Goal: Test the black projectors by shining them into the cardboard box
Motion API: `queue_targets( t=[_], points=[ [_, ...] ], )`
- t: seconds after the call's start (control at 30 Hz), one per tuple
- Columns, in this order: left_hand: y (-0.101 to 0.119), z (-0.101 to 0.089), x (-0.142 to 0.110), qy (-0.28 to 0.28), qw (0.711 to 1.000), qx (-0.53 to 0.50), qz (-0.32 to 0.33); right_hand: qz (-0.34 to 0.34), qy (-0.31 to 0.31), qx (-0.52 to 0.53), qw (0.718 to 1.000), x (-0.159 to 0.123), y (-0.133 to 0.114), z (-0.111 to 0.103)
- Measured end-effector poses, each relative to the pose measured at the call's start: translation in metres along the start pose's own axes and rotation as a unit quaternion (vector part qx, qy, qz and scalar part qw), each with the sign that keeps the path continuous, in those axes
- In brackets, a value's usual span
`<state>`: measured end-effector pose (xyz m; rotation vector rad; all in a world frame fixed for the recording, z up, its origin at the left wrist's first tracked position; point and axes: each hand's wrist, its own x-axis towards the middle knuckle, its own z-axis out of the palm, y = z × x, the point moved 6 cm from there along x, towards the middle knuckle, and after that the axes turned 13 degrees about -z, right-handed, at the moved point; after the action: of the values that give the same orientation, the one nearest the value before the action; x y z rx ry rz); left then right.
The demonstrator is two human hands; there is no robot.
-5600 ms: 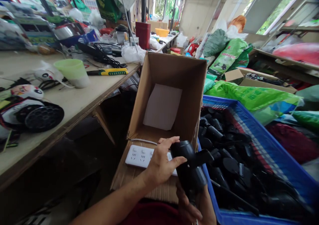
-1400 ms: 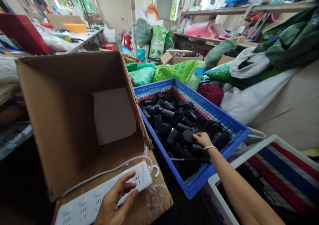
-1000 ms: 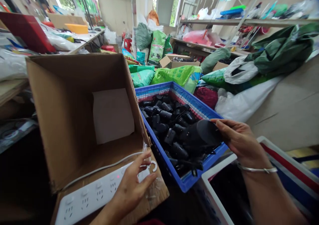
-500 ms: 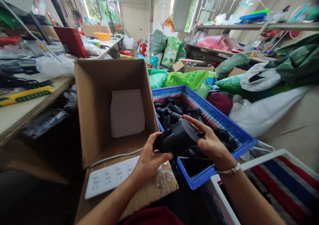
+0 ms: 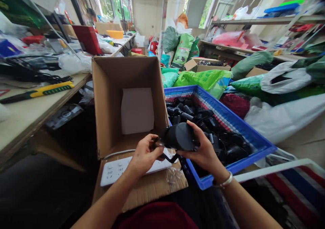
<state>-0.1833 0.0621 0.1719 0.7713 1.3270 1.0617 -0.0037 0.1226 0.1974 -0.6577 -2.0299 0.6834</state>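
A black cylindrical appliance [image 5: 177, 136] with a flat round end is held over the front corner of the cardboard box. My right hand [image 5: 203, 151] grips it from the right, thumb and fingers around its body. My left hand [image 5: 147, 154] is closed in a pinch at its left side, on what looks like its black cord; small shiny bits show by the fingertips, too small to make out. A loop of black cord [image 5: 172, 160] hangs below. Under my hands a white power strip [image 5: 114, 171] lies on the box flap, partly hidden by my left hand.
An open cardboard box [image 5: 106, 104] stands ahead, a white sheet [image 5: 137, 110] inside. To its right is a blue crate [image 5: 254, 131] heaped with similar black appliances. A white-rimmed crate [image 5: 274, 169] is at lower right. The workbench [image 5: 38, 120] on the left bears a yellow-handled tool [image 5: 50, 89].
My right hand has lifted a black appliance out of the blue crate and brought it left. My left hand left the power strip, touched the appliance's body, and now pinches at its cord.
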Motion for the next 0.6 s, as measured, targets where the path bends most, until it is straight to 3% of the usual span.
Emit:
queue_targets(
  t=[0.1,0.13,0.27,0.33,0.5,0.6],
  points=[
    [0.004,-0.007,-0.005,-0.008,1.0,-0.026,-0.013,0.068,-0.092,0.206,0.972,-0.007,0.039,0.001],
    [0.006,-0.009,-0.007,-0.009,0.999,-0.03,-0.017,0.085,-0.095,0.238,0.963,-0.013,0.054,-0.001],
    [0.011,-0.017,-0.014,-0.019,0.997,-0.07,-0.033,0.173,-0.007,0.231,0.957,-0.047,0.106,-0.009],
    [0.014,-0.02,-0.017,-0.024,0.995,-0.09,-0.031,0.2,-0.029,0.229,0.952,-0.065,0.111,0.001],
    [0.025,-0.026,-0.023,-0.025,0.994,-0.105,-0.003,0.226,-0.188,0.228,0.928,-0.102,0.09,0.041],
    [0.029,-0.034,-0.026,-0.005,0.993,-0.12,0.009,0.231,-0.199,0.178,0.936,-0.113,0.089,0.047]
  ],
)
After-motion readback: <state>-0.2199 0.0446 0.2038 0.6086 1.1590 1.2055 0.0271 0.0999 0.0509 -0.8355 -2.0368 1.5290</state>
